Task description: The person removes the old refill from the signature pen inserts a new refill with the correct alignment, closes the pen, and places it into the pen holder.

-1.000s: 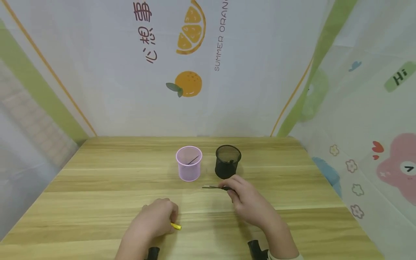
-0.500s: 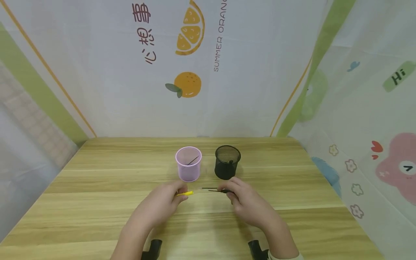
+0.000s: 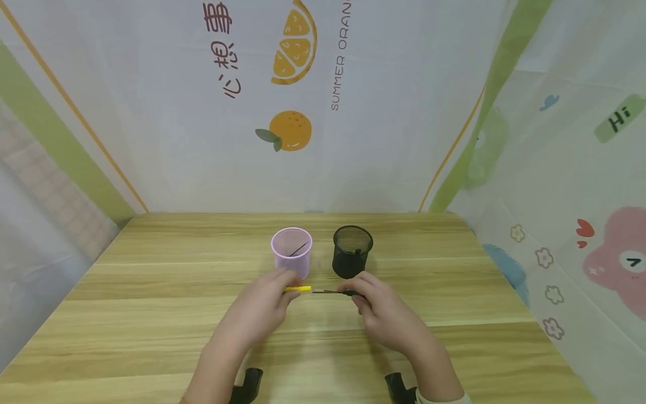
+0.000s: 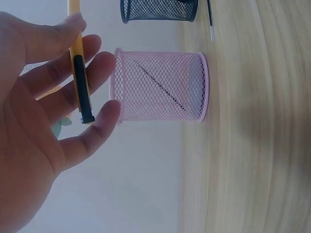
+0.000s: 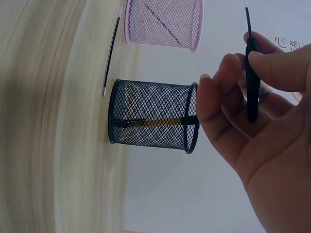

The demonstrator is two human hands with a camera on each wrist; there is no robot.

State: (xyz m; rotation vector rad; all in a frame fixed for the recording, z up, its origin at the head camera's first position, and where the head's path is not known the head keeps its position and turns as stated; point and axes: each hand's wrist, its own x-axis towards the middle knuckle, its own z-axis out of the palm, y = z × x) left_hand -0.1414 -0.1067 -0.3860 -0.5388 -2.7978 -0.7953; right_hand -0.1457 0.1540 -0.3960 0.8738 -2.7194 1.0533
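Observation:
My left hand (image 3: 259, 306) pinches a yellow pen barrel (image 3: 301, 289), whose black clip (image 4: 81, 87) shows in the left wrist view. My right hand (image 3: 386, 311) pinches a black pen grip (image 5: 252, 80) between thumb and fingers; a thin dark refill (image 5: 248, 20) sticks out of it. In the head view the barrel's end and the refill tip point at each other; whether they touch I cannot tell. Behind the left hand stands a pink mesh pen cup (image 3: 291, 247) with a dark refill inside. A black mesh pen cup (image 3: 351, 264) holds a yellow pen (image 5: 163, 122).
Another loose refill (image 5: 112, 58) lies on the wooden table (image 3: 151, 314) in front of the cups. Two black curved fittings (image 3: 247, 386) show by the wrists. Printed curtains (image 3: 378, 157) hang behind the table and at its sides.
My left hand has lifted the yellow barrel and brought it forward and right, up to the refill tip. The right hand has stayed nearly in place with the black grip.

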